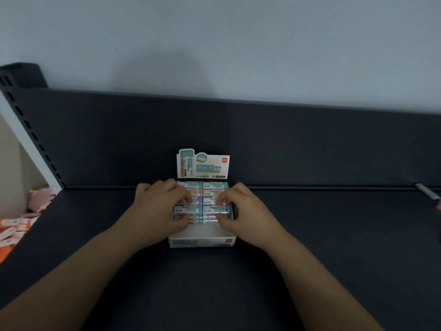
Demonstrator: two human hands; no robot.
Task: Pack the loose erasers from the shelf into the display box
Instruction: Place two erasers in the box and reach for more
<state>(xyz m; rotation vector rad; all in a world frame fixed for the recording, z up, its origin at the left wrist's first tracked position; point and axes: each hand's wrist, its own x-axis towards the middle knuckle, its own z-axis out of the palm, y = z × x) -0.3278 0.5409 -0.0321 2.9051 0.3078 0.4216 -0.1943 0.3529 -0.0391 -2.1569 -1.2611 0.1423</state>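
Observation:
A white and teal display box [202,242] stands in the middle of the dark shelf, its printed header card [202,167] upright at the back. Two columns of wrapped erasers [213,191] fill it, with teal, orange and purple sleeves. My left hand [160,206] rests on the left column, fingers and thumb pinching a teal eraser [187,209] in the front row. My right hand [241,211] pinches the teal eraser [218,209] beside it in the right column. The box's front part shows bare white floor.
The dark shelf [334,235] has a raised back panel. At the far right lies a pen-like object [428,192]. Past the shelf's left edge sit pink and orange packaged goods [28,211] lower down. A slotted upright [31,132] runs along the left.

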